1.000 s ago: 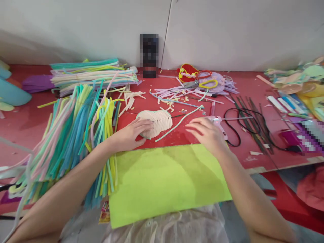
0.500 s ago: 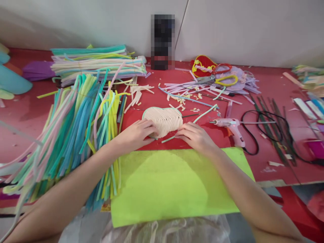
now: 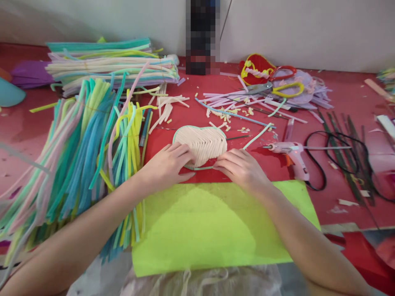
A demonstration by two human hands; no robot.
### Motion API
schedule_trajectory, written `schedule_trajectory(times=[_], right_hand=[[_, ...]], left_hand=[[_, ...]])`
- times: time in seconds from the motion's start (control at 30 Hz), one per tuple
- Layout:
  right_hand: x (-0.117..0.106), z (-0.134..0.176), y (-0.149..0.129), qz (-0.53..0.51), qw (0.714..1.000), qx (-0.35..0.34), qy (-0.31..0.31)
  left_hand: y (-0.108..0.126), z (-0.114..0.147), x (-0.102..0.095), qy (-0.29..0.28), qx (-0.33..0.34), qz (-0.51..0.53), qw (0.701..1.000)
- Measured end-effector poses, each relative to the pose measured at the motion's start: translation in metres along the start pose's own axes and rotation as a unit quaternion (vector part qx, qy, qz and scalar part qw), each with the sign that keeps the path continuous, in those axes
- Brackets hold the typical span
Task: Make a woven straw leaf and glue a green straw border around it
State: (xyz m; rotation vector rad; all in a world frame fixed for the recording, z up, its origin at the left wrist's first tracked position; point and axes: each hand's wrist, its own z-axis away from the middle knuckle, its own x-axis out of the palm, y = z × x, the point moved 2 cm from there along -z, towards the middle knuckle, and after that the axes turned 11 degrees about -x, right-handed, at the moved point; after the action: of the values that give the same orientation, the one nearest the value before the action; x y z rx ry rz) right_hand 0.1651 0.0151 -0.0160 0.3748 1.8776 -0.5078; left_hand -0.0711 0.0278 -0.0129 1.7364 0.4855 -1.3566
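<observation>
A cream piece made of pipe cleaners laid in a V pattern, heart-like in outline (image 3: 205, 142), lies on the red table, its upper edge lined with mint green. My left hand (image 3: 169, 164) grips its lower left side, fingers on top and thumb spread out below. In my right hand (image 3: 242, 166) a mint green pipe cleaner (image 3: 257, 136) is pinched. One end runs along the piece's lower edge toward my left hand; the other sticks out to the upper right. Behind the piece, a thin dark stem (image 3: 238, 137) points right.
A pink glue gun (image 3: 294, 154) with a black cord lies at right. Scissors (image 3: 262, 88) rest on lilac pipe cleaners behind. Bundles of coloured pipe cleaners (image 3: 89, 119) crowd the left. A lime green sheet (image 3: 222, 226) covers the table's front edge. Cream scraps (image 3: 168, 107) lie about.
The near end of the mint pipe cleaner has moved up against the piece's lower edge. My left thumb has come away from that edge. The camera view has shifted slightly.
</observation>
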Motion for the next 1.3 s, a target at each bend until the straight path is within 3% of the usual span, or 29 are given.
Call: schedule_trajectory(times=[0.4,0.73,1.3], right_hand=[[-0.0027,-0.0008,-0.0043,0.07,0.996,-0.037,-0.03],[-0.0002,0.0018,0.0,0.062,0.996,-0.054,-0.027],[0.0059,-0.0026,0.0012,0.042,0.996,-0.056,0.056]], left_hand=[[0.0065,-0.0016,0.0007,0.015,-0.032,0.015,0.999],[0.0076,-0.002,0.0022,0.016,-0.053,0.015,0.998],[0.0024,0.0009,0.0016,0.009,0.031,-0.045,0.998]])
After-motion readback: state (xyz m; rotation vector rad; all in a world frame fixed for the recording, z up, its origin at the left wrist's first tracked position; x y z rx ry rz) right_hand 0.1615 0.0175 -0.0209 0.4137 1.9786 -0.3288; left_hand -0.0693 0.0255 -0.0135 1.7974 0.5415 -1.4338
